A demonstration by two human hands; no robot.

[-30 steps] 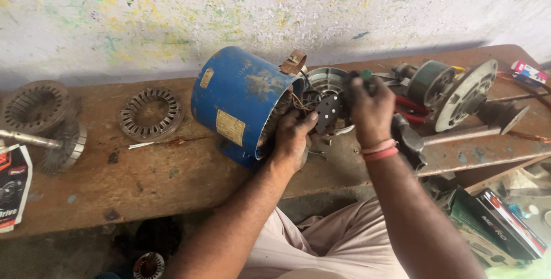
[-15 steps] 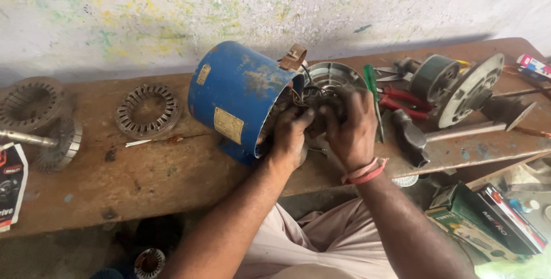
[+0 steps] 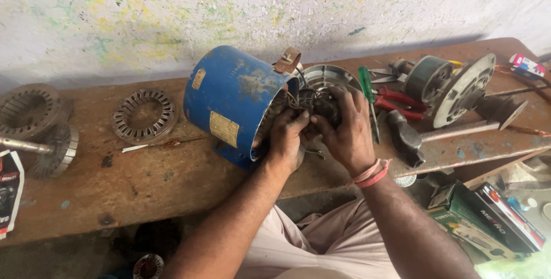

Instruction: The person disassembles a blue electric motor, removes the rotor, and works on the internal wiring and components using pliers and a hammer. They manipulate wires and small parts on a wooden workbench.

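Observation:
A blue cylindrical motor housing (image 3: 235, 104) lies on its side on a worn wooden bench (image 3: 160, 181), with its open end towards me. My left hand (image 3: 287, 138) is curled at the rim of that opening, its fingers on a dark bundle of wires (image 3: 313, 101). From the other side my right hand (image 3: 347, 132), with pink bands at the wrist, pinches the same bundle. Behind the hands a round metal end cover (image 3: 327, 75) leans up. The hands hide the inside of the housing.
A green-handled screwdriver (image 3: 367, 86), red pliers (image 3: 396, 100), a hammer (image 3: 407, 135) and a rotor with a finned disc (image 3: 459, 86) lie to the right. A stator ring (image 3: 143, 115) and other motor parts (image 3: 34, 121) lie to the left. Boxes (image 3: 488, 216) sit below right.
My right hand has come down from beside the green screwdriver onto the wires at the housing's opening. The left hand has stayed at the rim. The view has shifted slightly.

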